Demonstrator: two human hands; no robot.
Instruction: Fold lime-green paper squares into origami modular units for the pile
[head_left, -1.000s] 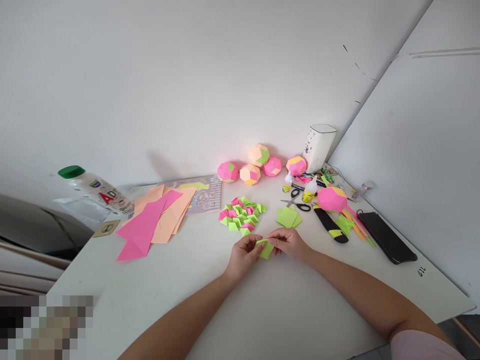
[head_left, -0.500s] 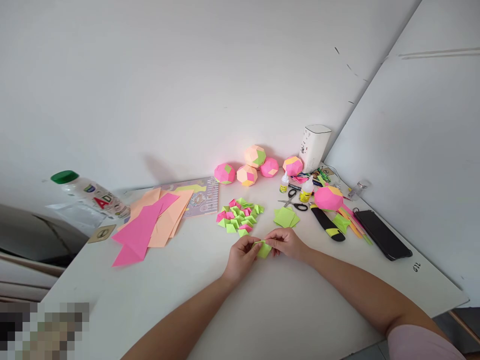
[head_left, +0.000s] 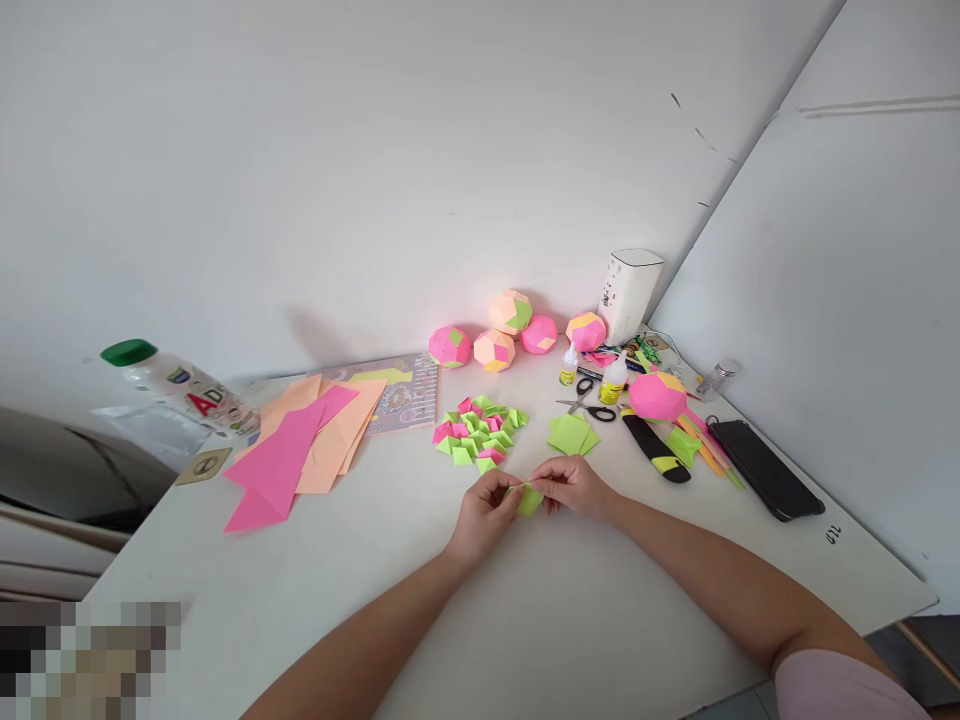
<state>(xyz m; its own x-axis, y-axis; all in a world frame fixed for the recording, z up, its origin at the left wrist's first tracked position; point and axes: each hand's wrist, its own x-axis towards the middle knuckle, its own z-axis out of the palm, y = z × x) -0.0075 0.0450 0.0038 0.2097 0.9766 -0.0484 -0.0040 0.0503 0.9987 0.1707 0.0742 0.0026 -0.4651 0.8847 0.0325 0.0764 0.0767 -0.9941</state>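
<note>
Between my two hands is a small green paper piece (head_left: 530, 502), pinched along its upper edge. My left hand (head_left: 484, 510) grips its left side with thumb and fingers, while my right hand (head_left: 574, 487) pinches the right side. The fingertips of both hands almost meet over the paper and hide part of it. Just beyond my left hand lies a pile of folded green and pink paper pieces (head_left: 480, 432). A small stack of flat green paper squares (head_left: 573, 435) sits right behind my right hand.
Faceted paper balls (head_left: 493, 351) stand along the wall. Scissors (head_left: 592, 408), glue bottles (head_left: 613, 382), a black-and-yellow cutter (head_left: 654, 445) and a phone (head_left: 765, 468) lie at right. At left are pink and peach paper sheets (head_left: 289, 460), a notebook (head_left: 412, 400) and a green-capped bottle (head_left: 180, 390).
Both hands stay in place, holding the green paper piece. Its visible face has shifted very slightly between the fingertips; the things on the table have not moved.
</note>
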